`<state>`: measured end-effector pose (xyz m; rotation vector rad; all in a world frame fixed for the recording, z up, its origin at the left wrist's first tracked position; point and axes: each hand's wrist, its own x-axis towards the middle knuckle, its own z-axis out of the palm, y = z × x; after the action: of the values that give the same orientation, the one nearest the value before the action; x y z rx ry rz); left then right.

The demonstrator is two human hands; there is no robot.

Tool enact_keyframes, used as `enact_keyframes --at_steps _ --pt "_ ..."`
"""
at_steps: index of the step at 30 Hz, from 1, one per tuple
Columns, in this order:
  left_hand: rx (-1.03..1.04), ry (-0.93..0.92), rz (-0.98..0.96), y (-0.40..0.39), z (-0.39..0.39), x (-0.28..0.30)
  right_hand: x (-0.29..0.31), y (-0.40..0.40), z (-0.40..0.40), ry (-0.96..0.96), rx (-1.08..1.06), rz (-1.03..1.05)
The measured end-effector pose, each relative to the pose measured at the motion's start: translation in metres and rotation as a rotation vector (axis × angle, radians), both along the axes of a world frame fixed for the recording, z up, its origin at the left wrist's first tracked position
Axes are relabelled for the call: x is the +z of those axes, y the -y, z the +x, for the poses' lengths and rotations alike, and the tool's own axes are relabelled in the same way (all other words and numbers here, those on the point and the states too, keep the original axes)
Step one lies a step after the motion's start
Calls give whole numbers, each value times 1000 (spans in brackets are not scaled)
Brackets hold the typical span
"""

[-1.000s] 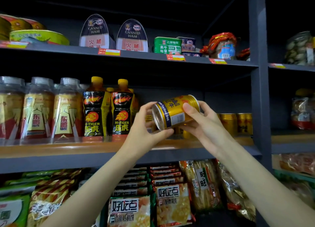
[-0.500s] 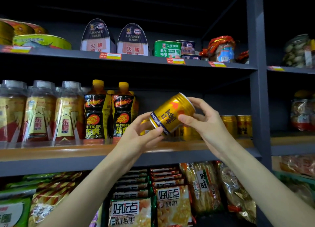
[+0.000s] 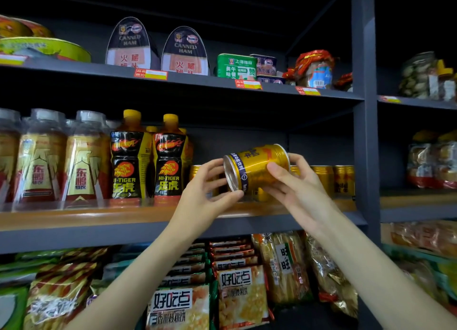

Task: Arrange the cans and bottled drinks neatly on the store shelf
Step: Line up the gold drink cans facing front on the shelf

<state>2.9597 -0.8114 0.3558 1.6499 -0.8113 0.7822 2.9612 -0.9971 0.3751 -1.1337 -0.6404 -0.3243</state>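
While both hands grip gold can (image 3: 257, 167), orange shelf (image 3: 99, 215) below.

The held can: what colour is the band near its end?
Dark blue with white lettering, on the gold can; head view.

My can (image 3: 257, 170) is glossy gold metal; left of it stand shiny plastic bottles (image 3: 127, 166) on the matt wooden shelf (image 3: 99, 214).
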Motion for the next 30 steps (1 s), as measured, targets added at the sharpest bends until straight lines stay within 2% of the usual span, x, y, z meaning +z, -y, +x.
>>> enact_keyframes --at_steps 5,9,14,18,20,22,25,28,30 --pt "-28 -26 4 -3 -3 -1 2 0 -2 122 -75 -114" --pt "-52 -80 27 -12 -4 1 3 2 -1 140 -94 -141" --pt "-210 -324 -18 -28 -3 5 9 7 -2 177 -98 -253" --pt "-240 -386 156 -28 -5 8 13 7 -4 239 -49 -369" --pt "-258 -400 191 -27 -8 10 13 4 -6 238 -22 -361" --pt "-211 -383 143 -27 -8 11 11 0 -6 190 -14 -309" --pt "-21 -335 46 -24 -3 13 5 -12 -3 42 37 -254" --pt "176 -168 223 -17 -2 13 2 -22 3 -50 24 -233" --pt "192 -114 282 -17 -1 12 4 -21 5 -36 -14 -200"
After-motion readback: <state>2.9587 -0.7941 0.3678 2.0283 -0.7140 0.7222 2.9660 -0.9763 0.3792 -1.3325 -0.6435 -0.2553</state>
